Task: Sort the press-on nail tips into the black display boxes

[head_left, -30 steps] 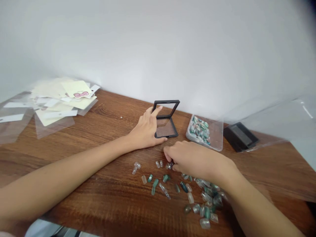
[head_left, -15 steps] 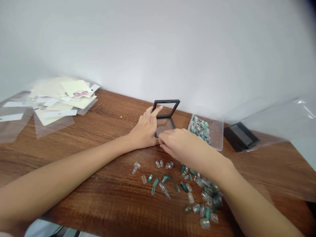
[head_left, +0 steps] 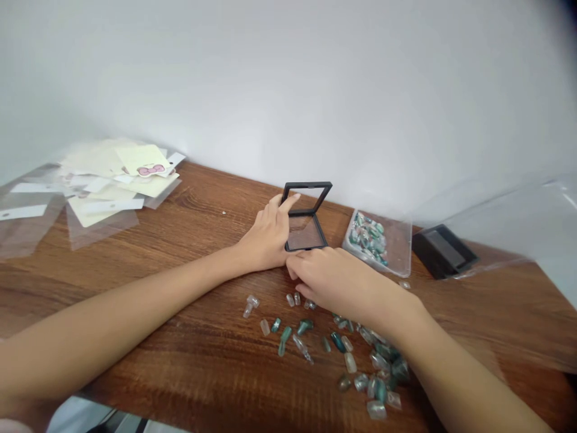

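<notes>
A small black-framed display case point(head_left: 321, 231) with clear film panes stands hinged open on the wooden table, its lid tilted up. My left hand point(head_left: 268, 236) grips its left side, with a finger across the raised lid. Just in front of the case's near edge, my right hand point(head_left: 321, 272) is closed with its fingers curled in. Whatever its fingertips hold, if anything, is hidden. On the table below lie loose press-on nails point(head_left: 337, 341), clear and green, several heaped beside my right forearm.
A clear plastic box point(head_left: 398, 251) holding more press-on nails stands right of the case. Farther right are black boxes point(head_left: 444, 249) and a clear plastic bag point(head_left: 509, 222). Cream cards and clear sleeves point(head_left: 112, 180) are piled at the left. A pale wall rises behind the table.
My right hand has drawn slightly toward me, off the case's near edge, so more of the lower frame shows. My left hand keeps its hold. The whole view has shifted a little.
</notes>
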Motion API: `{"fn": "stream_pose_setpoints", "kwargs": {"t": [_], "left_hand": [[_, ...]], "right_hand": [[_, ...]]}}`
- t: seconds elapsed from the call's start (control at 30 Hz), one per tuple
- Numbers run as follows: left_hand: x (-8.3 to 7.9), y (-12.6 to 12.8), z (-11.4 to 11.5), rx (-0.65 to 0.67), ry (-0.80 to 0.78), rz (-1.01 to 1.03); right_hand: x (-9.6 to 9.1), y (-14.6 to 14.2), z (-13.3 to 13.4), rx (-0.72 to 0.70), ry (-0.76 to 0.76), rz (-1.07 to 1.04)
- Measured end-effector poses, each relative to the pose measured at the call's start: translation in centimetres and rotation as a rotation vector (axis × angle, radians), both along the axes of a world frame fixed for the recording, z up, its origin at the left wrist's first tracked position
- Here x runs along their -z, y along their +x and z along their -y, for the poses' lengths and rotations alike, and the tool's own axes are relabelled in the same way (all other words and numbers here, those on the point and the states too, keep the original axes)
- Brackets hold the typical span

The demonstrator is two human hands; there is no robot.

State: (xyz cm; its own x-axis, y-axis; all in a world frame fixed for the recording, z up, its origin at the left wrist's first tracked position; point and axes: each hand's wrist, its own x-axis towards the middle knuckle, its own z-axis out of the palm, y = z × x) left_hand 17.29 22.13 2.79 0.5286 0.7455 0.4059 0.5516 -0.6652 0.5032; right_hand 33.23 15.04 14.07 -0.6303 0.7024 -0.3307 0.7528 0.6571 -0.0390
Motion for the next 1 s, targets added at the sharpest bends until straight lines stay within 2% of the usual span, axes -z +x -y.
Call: {"fn": "stream_pose_setpoints", "kwargs": {"t": [0.1, 0.4, 0.6, 0.73, 1.0], "left_hand": [[-0.2, 0.0, 0.0, 0.005, -0.018, -0.01], [-0.3, -0.1, -0.1, 0.014, -0.012, -0.021], [-0.3, -0.7, -0.7, 0.089, 0.038, -0.005], [-0.1, -1.2, -1.3, 0.209, 0.131, -0.014], [0.3, -2.2, -3.0, 0.333, 0.085, 0.015]], "right_hand": [[-0.4, 0.5, -0.1, 0.053, -0.065, -0.004], [-0.4, 0.4, -0.2, 0.105, -0.033, 0.101], [-0.7, 0.1, -0.2, 0.227, -0.002, 0.187], [-0.9, 0.0, 0.2, 0.199, -0.002, 0.177], [-1.0, 0.4, 0.2, 0.127, 0.053, 0.137]]}}
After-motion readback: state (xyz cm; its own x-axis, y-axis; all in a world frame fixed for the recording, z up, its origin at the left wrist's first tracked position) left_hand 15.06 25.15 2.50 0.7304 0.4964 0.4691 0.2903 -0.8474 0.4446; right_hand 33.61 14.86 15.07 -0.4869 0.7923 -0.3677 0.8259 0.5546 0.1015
